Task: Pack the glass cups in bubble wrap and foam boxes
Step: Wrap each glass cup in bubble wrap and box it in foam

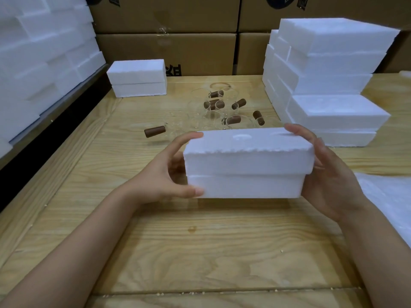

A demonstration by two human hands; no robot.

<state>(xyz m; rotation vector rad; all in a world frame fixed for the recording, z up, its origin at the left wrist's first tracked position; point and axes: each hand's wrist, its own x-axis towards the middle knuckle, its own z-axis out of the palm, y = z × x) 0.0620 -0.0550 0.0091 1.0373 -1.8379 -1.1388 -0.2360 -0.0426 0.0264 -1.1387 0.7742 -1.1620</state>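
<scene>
Foam box [246, 165] w/ lid on, over wooden surface [178, 252], left grip [164, 174] pinching its left end, right grip [333, 178] curled round right end, glass cups [213, 104] behind.

A single wide-angle view from the person's head looks forward and steeply down over the tabletop [178, 252], close enough that both forearms enter from the bottom edge, with the left hand [164, 176] and right hand [329, 174] gripping a foam box [246, 165] at mid-frame. It faces stacked cardboard cartons [166, 52] beyond the far edge, and straight lines bow toward the borders
</scene>
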